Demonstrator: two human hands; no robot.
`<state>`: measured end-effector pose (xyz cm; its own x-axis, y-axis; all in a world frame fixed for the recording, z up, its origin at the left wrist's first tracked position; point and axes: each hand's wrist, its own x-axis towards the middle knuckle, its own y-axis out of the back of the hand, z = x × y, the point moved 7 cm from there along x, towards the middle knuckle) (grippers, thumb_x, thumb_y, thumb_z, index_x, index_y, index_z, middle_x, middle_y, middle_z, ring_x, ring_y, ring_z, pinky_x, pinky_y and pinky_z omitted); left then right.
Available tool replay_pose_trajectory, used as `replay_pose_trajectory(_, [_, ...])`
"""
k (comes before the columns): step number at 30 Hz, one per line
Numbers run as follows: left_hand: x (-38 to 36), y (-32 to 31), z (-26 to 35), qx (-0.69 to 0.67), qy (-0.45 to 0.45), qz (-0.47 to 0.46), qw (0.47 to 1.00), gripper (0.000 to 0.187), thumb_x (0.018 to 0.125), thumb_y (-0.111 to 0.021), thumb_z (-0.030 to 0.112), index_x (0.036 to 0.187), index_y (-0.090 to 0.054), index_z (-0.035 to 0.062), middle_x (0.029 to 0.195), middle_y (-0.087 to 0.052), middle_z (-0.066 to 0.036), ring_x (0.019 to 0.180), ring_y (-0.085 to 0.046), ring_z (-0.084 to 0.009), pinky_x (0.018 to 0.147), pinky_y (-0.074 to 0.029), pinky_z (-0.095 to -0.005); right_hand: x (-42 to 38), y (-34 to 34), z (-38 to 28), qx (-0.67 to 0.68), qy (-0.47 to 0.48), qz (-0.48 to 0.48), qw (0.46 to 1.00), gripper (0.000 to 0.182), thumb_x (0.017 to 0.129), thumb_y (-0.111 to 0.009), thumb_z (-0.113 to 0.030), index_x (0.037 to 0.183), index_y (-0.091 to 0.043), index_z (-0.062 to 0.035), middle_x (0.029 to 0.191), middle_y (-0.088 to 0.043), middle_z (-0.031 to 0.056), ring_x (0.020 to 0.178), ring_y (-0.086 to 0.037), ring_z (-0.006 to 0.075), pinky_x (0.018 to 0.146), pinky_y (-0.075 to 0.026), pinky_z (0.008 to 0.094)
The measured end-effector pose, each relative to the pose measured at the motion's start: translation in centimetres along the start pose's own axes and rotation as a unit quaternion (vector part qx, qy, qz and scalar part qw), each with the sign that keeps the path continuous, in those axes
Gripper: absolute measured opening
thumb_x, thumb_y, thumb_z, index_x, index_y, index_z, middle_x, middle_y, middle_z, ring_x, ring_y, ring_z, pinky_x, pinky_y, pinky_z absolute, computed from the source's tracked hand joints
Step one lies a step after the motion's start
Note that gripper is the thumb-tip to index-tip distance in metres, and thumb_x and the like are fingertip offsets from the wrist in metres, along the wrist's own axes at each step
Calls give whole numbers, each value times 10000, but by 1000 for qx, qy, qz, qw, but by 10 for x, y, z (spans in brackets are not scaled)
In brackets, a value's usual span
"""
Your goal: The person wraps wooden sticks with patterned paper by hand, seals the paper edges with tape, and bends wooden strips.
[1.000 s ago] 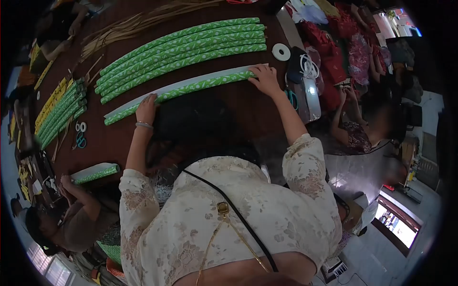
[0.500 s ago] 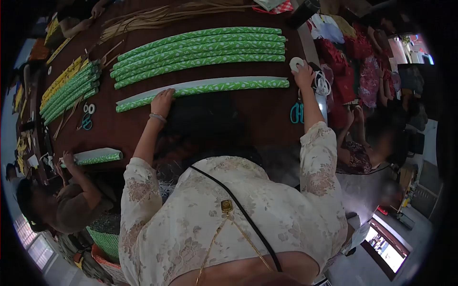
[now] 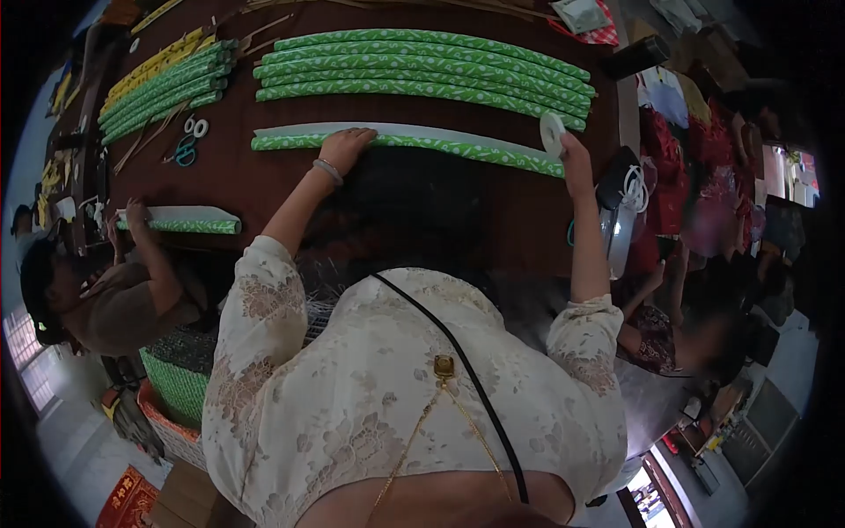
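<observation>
Across the green patterned paper roll (image 3: 440,146) on the brown table, my left hand (image 3: 347,148) lies with its fingers stretched over the top near the middle. A white edge of the paper shows along the far side of the roll. My right hand (image 3: 576,160) is closed on a white roll of tape (image 3: 552,134), held upright at the right end of the paper roll. Several finished-looking green rolls (image 3: 422,75) lie side by side just beyond.
At the left are thinner green rolls (image 3: 167,92), yellow rolls (image 3: 158,63), teal-handled scissors (image 3: 185,151) and small tape rolls (image 3: 201,128). A co-worker (image 3: 132,290) handles another green roll (image 3: 189,225). A dark cylinder (image 3: 635,56) and a white cord (image 3: 634,188) are at the right.
My right hand has lifted the tape roll from the table's right side to the end of the paper roll. The camera view has shifted; my left hand stays on the paper roll.
</observation>
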<state>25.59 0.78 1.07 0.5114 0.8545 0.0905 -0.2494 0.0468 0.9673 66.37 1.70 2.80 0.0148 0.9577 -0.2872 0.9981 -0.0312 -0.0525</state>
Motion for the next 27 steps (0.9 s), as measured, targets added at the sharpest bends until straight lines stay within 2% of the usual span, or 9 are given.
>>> replay_pose_trajectory(3, [2, 1, 0, -9, 2, -14, 1000, 302, 752, -532, 91, 1053, -539, 114, 1021, -600, -84, 904, -583, -254, 757, -475, -360, 1, -48, 13, 38, -20, -117, 992, 580, 822, -537, -353, 1251, -424, 21, 1229, -447, 88, 1087, -436, 173, 925, -312, 287])
replay_pose_trajectory(4, [2, 0, -1, -15, 5, -29, 999, 316, 750, -541, 94, 1066, -534, 114, 1032, -595, -89, 921, -576, -258, 769, -471, -362, -2, -68, 6, 38, -9, -152, 988, 467, 812, -541, -332, 1148, -513, -8, 1253, -433, 88, 1087, -431, 170, 918, -311, 292])
replay_pose_trajectory(7, [3, 0, -5, -39, 18, -47, 998, 341, 750, -551, 90, 1088, -524, 115, 1063, -578, -100, 962, -556, -269, 802, -459, -365, -3, -108, -5, -37, 41, -228, 972, 266, 778, -541, -278, 891, -562, -38, 1267, -439, 80, 1028, -444, 144, 883, -324, 283])
replay_pose_trajectory(10, [1, -4, -11, -58, 39, -77, 995, 349, 744, -551, 75, 1090, -525, 110, 1080, -567, -106, 992, -541, -275, 827, -449, -368, -8, -130, -14, -70, 31, -260, 963, 273, 782, -527, -273, 895, -571, -29, 1266, -441, 73, 1000, -454, 141, 869, -325, 273])
replay_pose_trajectory(18, [-3, 6, -7, -58, 28, -42, 997, 373, 751, -564, 77, 1119, -508, 97, 1130, -540, -84, 1050, -502, -268, 870, -425, -359, -7, -143, -8, -60, 6, -301, 952, 283, 783, -521, -269, 892, -576, -14, 1258, -452, 67, 979, -457, 133, 829, -344, 268])
replay_pose_trajectory(22, [0, 31, 19, -90, 30, 30, 995, 322, 766, -560, 76, 1087, -546, 100, 1101, -558, -80, 1037, -508, -270, 862, -429, -366, -25, -158, -35, -89, 40, -301, 948, 231, 783, -538, -229, 869, -567, -17, 1265, -449, 72, 1054, -455, 155, 877, -345, 289])
replay_pose_trajectory(24, [2, 60, 40, -175, 63, 160, 969, 231, 776, -572, 88, 1005, -596, 91, 1001, -596, -83, 894, -577, -253, 743, -475, -352, -29, -164, -42, -96, 64, -289, 950, 209, 773, -556, -209, 861, -564, -20, 1267, -447, 74, 1088, -445, 170, 903, -338, 298])
replay_pose_trajectory(25, [5, 70, 58, -178, 58, 157, 970, 231, 776, -572, 88, 1005, -596, 91, 1001, -596, -83, 894, -577, -253, 743, -475, -352, -31, -166, -47, -103, 89, -277, 951, 190, 763, -575, -190, 853, -562, -23, 1268, -445, 76, 1123, -435, 184, 928, -331, 308])
replay_pose_trajectory(27, [4, 88, 74, -338, 176, 186, 905, 178, 780, -585, 82, 952, -623, 63, 946, -604, -98, 780, -599, -235, 665, -478, -324, -37, -172, -59, -136, 119, -263, 948, 189, 748, -596, -178, 855, -559, -27, 1265, -446, 80, 1140, -428, 200, 943, -325, 318])
